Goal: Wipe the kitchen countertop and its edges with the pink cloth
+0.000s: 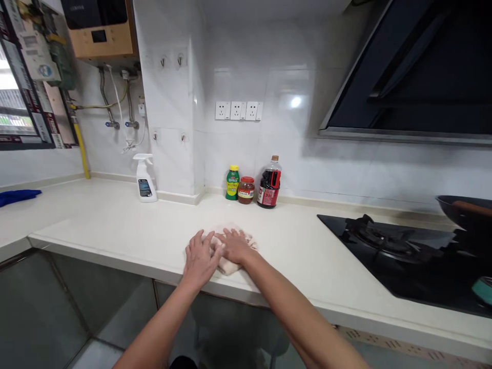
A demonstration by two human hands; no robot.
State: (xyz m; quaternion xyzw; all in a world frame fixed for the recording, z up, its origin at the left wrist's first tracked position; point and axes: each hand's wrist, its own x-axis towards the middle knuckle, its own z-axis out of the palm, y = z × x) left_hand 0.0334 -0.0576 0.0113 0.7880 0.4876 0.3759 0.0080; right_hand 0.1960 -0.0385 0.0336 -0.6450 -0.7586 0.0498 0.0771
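A pale pinkish cloth (229, 267) lies bunched on the white countertop (115, 225), close to its front edge. My right hand (233, 246) rests palm down on top of the cloth with its fingers spread. Beside it on the left, my left hand (202, 258) is open, its fingers apart and slightly bent, at the cloth's left side. Its thumb points toward my right hand and touches or nearly touches the cloth. Parts of the cloth are hidden under both hands.
Against the wall stand a green bottle (232, 183), a red-lidded jar (246, 190) and a dark sauce bottle (269, 184). A white spray bottle (145, 179) stands left, a blue cloth (18, 197) farther left. A black gas stove (380, 251) with a pan (457, 211) is right, under a range hood (415, 77).
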